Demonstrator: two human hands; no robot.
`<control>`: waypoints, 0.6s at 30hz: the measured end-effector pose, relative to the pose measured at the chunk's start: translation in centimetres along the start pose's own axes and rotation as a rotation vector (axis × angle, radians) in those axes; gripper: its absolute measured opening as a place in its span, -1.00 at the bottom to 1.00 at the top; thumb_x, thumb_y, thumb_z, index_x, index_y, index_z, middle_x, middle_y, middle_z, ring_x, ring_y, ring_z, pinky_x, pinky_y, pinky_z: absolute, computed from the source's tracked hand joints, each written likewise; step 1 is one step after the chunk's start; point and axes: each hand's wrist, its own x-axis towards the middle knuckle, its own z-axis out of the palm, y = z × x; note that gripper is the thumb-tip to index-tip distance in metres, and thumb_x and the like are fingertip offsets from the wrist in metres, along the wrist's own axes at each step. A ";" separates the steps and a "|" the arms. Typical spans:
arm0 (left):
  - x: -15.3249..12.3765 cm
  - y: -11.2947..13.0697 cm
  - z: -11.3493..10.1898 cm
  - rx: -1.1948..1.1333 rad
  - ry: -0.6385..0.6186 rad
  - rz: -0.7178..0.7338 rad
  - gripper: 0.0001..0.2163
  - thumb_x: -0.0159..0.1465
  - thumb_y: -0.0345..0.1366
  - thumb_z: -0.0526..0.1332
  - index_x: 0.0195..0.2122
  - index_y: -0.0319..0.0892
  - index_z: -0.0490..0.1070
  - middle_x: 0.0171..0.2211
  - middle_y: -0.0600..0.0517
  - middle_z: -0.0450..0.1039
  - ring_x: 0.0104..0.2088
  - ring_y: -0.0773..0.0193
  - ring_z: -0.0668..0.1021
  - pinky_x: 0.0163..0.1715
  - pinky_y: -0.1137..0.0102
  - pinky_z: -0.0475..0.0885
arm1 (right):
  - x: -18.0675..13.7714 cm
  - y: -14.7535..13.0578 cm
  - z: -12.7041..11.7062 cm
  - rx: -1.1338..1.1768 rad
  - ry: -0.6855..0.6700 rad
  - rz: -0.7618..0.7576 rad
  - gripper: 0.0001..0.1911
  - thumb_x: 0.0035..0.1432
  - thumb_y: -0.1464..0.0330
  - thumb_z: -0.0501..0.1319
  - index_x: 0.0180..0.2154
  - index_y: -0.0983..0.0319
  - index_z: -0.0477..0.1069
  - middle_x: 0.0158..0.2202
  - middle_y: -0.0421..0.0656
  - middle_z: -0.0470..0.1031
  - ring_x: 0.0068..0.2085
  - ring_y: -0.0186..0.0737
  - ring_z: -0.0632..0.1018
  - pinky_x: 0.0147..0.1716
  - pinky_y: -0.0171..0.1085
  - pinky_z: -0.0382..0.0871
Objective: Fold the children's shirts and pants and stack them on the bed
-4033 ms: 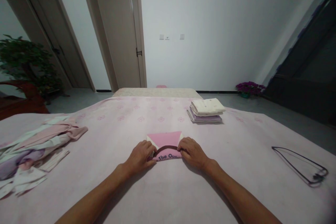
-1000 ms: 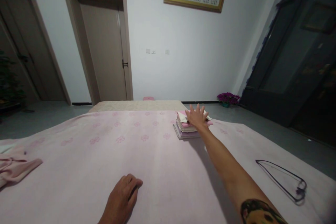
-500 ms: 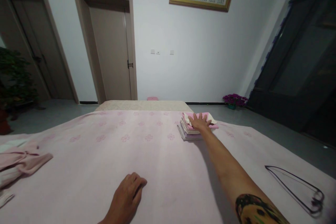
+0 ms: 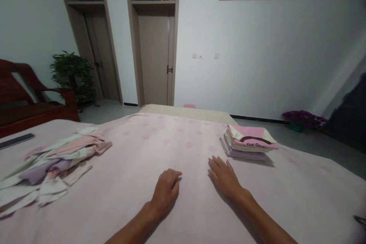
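Off the folded stack [image 4: 248,144], the right hand [image 4: 224,177] has drawn back.

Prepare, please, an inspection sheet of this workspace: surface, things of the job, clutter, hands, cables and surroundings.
Surface: pale pink cloth cover with pink flower prints.
Job's things: neat stack of folded fabric, topped by a pink-and-cream piece with dark lettering; loose heap of white, pink and lilac fabric at the left.
Clutter: flat dark bar-shaped object, far left.
Hands: left hand loosely curled, palm hidden; right hand spread, near the stack but apart from it.
Cables: thin black object, cut off at the right edge; cannot tell whether it is a cable.
Surroundings: reddish-brown wooden bench, green leafy plant, purple flowers.
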 end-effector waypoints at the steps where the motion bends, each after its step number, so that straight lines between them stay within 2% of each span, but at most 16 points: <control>1: 0.3 -1.1 -0.5 0.086 0.039 -0.002 -0.62 0.21 -0.52 0.11 0.01 -0.11 0.48 -0.05 -0.09 0.54 0.02 0.08 0.51 0.10 0.10 0.37 | -0.8 -0.4 0.8 -0.023 -0.037 0.047 -0.40 0.37 0.10 -0.05 0.32 0.17 0.24 0.40 -0.04 0.15 0.40 0.08 0.14 0.35 0.19 -0.12; 4: 1.5 -6.0 -3.4 0.407 0.118 -0.036 -0.55 0.21 -0.48 0.15 0.14 -0.11 0.44 0.17 -0.14 0.42 0.27 -0.06 0.32 0.30 -0.06 0.09 | -1.8 -0.9 1.9 -0.062 -0.059 0.120 -0.38 0.39 0.10 -0.11 0.37 0.17 0.16 0.43 -0.06 0.07 0.43 0.09 0.07 0.34 0.19 -0.12; 6: 2.3 -9.8 -6.3 0.603 0.108 -0.111 -0.57 0.24 -0.44 0.15 0.15 -0.14 0.44 0.21 -0.16 0.39 0.32 -0.09 0.26 0.33 -0.06 -0.02 | -1.7 -0.9 1.9 -0.082 -0.042 0.129 -0.39 0.39 0.12 -0.13 0.36 0.17 0.18 0.42 -0.07 0.09 0.42 0.07 0.08 0.34 0.17 -0.10; 8: 2.9 -13.4 -9.8 0.788 0.106 -0.246 -0.58 0.27 -0.42 0.14 0.16 -0.16 0.42 0.25 -0.18 0.34 0.35 -0.08 0.18 0.34 -0.05 -0.09 | -1.5 -0.9 1.8 -0.100 -0.020 0.129 -0.40 0.39 0.14 -0.12 0.34 0.18 0.22 0.41 -0.07 0.13 0.41 0.05 0.11 0.34 0.15 -0.08; 10: 3.1 -16.5 -13.4 0.892 0.137 -0.389 -0.56 0.26 -0.40 0.16 0.19 -0.19 0.38 0.29 -0.19 0.28 0.36 -0.10 0.14 0.31 -0.06 -0.08 | -1.5 -0.9 1.8 -0.109 0.002 0.118 -0.41 0.38 0.14 -0.12 0.32 0.18 0.25 0.39 -0.07 0.17 0.40 0.03 0.14 0.34 0.13 -0.06; 13: 2.9 -19.9 -18.5 0.946 0.223 -0.518 -0.59 0.33 -0.36 0.10 0.19 -0.35 0.34 0.29 -0.35 0.22 0.33 -0.25 0.14 0.23 -0.18 -0.04 | -1.5 -0.8 2.0 -0.112 0.029 0.107 -0.41 0.37 0.14 -0.12 0.30 0.19 0.28 0.37 -0.07 0.21 0.38 0.02 0.18 0.34 0.11 -0.03; 15: 2.5 -21.5 -21.1 0.965 0.246 -0.617 -0.61 0.36 -0.30 0.08 0.16 -0.38 0.34 0.24 -0.38 0.27 0.25 -0.25 0.26 0.15 -0.11 0.13 | -1.5 -0.7 2.2 -0.112 0.043 0.107 -0.41 0.37 0.14 -0.13 0.29 0.19 0.29 0.37 -0.07 0.22 0.38 0.02 0.20 0.33 0.10 -0.02; 18: 2.1 -23.0 -23.9 0.953 0.182 -0.769 -0.65 0.33 -0.29 0.08 0.06 -0.38 0.41 0.07 -0.36 0.41 0.07 -0.21 0.41 -0.02 0.04 0.30 | -1.4 -0.6 2.4 -0.105 0.058 0.117 -0.41 0.36 0.15 -0.13 0.28 0.18 0.31 0.35 -0.08 0.25 0.36 0.00 0.23 0.33 0.08 0.00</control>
